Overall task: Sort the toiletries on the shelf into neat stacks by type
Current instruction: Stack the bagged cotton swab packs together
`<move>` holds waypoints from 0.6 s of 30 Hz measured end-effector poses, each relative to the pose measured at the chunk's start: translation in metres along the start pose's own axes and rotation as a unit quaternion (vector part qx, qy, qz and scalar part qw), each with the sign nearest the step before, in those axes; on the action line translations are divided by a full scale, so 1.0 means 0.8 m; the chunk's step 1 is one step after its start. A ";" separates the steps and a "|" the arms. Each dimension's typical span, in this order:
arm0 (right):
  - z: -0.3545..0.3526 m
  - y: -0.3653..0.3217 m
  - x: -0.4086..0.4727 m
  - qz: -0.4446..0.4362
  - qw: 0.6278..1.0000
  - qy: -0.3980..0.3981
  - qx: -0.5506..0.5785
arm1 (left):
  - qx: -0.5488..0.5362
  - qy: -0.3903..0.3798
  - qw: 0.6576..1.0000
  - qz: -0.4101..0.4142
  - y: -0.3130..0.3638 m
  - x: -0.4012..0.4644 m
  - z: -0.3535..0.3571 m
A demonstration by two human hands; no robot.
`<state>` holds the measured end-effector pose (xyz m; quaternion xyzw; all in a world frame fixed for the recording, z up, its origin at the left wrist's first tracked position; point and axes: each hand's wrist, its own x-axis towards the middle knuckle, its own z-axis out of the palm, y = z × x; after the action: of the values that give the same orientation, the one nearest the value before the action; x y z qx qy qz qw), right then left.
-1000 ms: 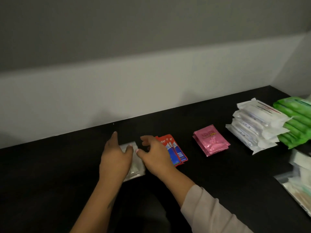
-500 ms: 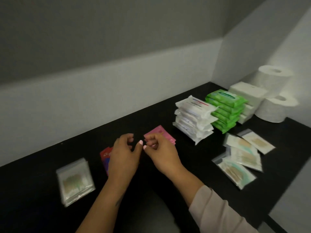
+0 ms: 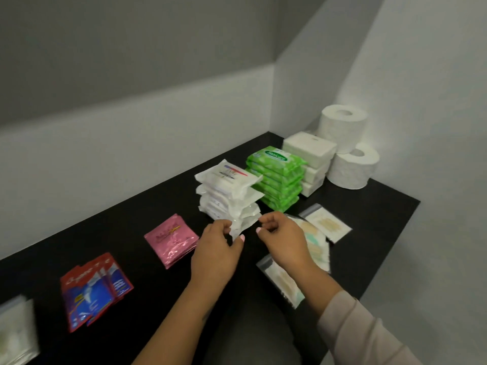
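Shelf (image 3: 158, 306): a black surface in a grey-walled corner, running from 8 o'clock up to 2 o'clock.
Toilet rolls (image 3: 342, 127): two white rolls at 2 o'clock, against the wall.
White boxed packs (image 3: 311, 150): a tidy stack just left of the rolls.
Green wipe packs (image 3: 275, 177): a neat stack touching the boxed packs.
White soft packs (image 3: 228, 191): a stack at 12 o'clock, beside the green one.
Clear bags (image 3: 325, 223): loose and overlapping at 3 o'clock, not yet stacked.
Pink sachets (image 3: 171, 239): a small pile at 10 o'clock.
Red and blue sachets (image 3: 92, 291): a fanned pile at 8 o'clock.
Stacked clear bags (image 3: 14, 333): a pile at the far 8 o'clock edge.
Left hand (image 3: 216, 252): fingers loosely curled at the lowest white pack's corner; whether it pinches it, I cannot tell.
Right hand (image 3: 284, 237): fingers curled, apparently holding nothing, above the loose bags.
Change: a second ago both hands were squaring the far-left bag pile; they have since travelled right.
Meaning: that pile looks settled, and the loose bags are likely next.
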<state>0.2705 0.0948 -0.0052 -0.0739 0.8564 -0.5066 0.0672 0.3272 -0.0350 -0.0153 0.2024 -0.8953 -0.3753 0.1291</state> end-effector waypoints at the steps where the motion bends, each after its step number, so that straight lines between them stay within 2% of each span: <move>1: -0.013 0.012 0.009 0.014 1.000 0.012 -0.019 | 0.000 -0.002 1.000 0.002 0.007 0.002 0.009; 6: -0.068 0.078 0.059 0.106 0.986 0.070 -0.111 | 0.001 -0.017 1.000 -0.003 0.031 0.014 0.048; 10: -0.098 0.107 0.092 0.190 0.965 0.071 -0.165 | 0.005 -0.035 0.999 -0.015 0.041 0.021 0.075; 15: -0.104 0.139 0.121 0.219 0.944 0.022 -0.247 | 0.016 -0.043 0.999 -0.028 0.048 0.024 0.102; 18: -0.104 0.148 0.124 0.192 0.938 0.021 -0.288 | 0.021 -0.045 0.998 -0.035 0.051 0.026 0.111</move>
<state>0.1507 0.2034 -0.0735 0.0863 0.9648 -0.2171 0.1209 0.2642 0.0360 -0.0449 0.2188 -0.9002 -0.3698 0.0711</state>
